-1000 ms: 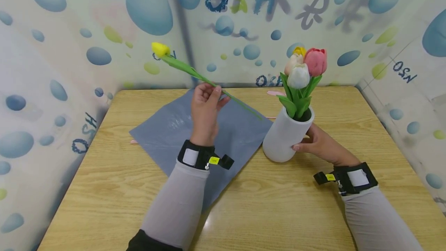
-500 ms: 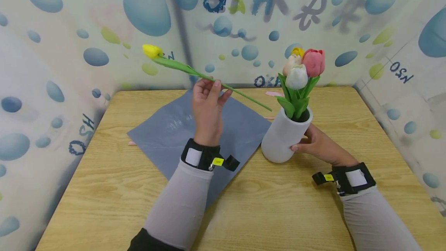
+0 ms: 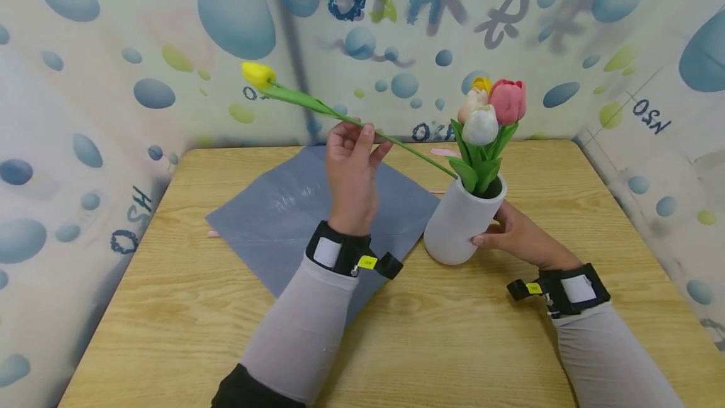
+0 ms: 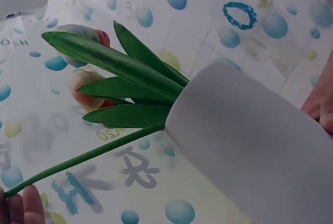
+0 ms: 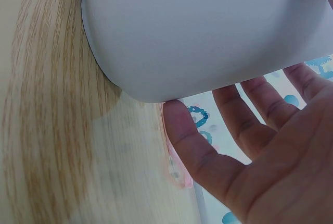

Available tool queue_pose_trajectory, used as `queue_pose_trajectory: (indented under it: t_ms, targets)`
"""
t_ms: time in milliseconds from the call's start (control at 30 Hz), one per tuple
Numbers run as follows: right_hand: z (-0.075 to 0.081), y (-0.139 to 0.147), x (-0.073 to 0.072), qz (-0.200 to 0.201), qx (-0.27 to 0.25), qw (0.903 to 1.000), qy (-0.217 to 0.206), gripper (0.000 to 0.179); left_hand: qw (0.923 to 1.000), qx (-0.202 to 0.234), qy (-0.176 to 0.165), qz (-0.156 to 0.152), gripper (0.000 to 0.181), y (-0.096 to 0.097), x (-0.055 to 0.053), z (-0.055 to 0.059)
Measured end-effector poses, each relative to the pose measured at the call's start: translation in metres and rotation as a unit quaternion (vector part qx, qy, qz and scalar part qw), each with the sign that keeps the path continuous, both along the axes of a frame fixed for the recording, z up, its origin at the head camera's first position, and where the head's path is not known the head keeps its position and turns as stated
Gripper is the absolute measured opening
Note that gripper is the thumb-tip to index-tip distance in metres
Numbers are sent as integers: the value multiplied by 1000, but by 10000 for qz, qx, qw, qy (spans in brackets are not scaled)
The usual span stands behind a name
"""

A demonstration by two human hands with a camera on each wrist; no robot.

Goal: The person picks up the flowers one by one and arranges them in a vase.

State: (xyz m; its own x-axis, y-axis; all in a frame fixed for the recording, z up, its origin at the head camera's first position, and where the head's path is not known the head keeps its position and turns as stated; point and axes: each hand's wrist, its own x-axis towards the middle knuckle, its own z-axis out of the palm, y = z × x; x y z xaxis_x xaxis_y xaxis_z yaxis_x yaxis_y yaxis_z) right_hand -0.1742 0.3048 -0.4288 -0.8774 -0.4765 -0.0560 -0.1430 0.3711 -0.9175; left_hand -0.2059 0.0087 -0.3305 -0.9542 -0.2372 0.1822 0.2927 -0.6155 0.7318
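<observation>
My left hand [image 3: 354,178] pinches the green stem of a yellow tulip [image 3: 259,74] between thumb and fingers. The bloom points up and left; the stem's lower end meets the rim of a white vase [image 3: 455,225]. Whether the tip touches the rim or sits just in front of it, I cannot tell. Several tulips stand in the vase, among them a pink tulip [image 3: 508,102] and a white tulip [image 3: 480,125]. Low on its right side, my right hand [image 3: 523,238] grips the vase, thumb in front. The right wrist view shows its fingers [image 5: 197,146] along the vase wall.
A grey-blue wrapping sheet [image 3: 272,206] lies on the wooden table [image 3: 442,345], left of the vase and beneath my left arm. A pink strip [image 3: 444,152] lies behind the vase. The patterned backdrop [image 3: 362,87] rises at the table's far edge.
My left hand has moved right and slightly up with the yellow tulip, bringing the stem's lower end to the vase rim. The right hand and vase keep their place.
</observation>
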Motion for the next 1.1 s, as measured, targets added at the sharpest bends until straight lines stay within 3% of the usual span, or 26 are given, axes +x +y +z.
queue_pose_trajectory:
  t_ms: [367, 567, 733, 933, 1100]
  targets:
    - [-2, 1, 1, -54, 93, 9999, 14, 78, 9994, -208, 278, -13, 10, 1, 3, 4]
    - [-3, 1, 1, -78, 157, 9998, 42, 77, 9984, -471, 314, -77, 11, 5, 5, 4]
    - [-2, 0, 1, -67, 175, 9998, 59, 78, 9958, -724, 544, -140, 12, 9, 7, 7]
    - [-1, 0, 0, -18, 128, 9999, 83, 77, 9864, -1321, 924, -317, 12, 15, 9, 12]
    - [-1, 0, 0, -26, 143, 9999, 76, 77, 9691, -2165, 1113, -403, 12, 24, 12, 19]
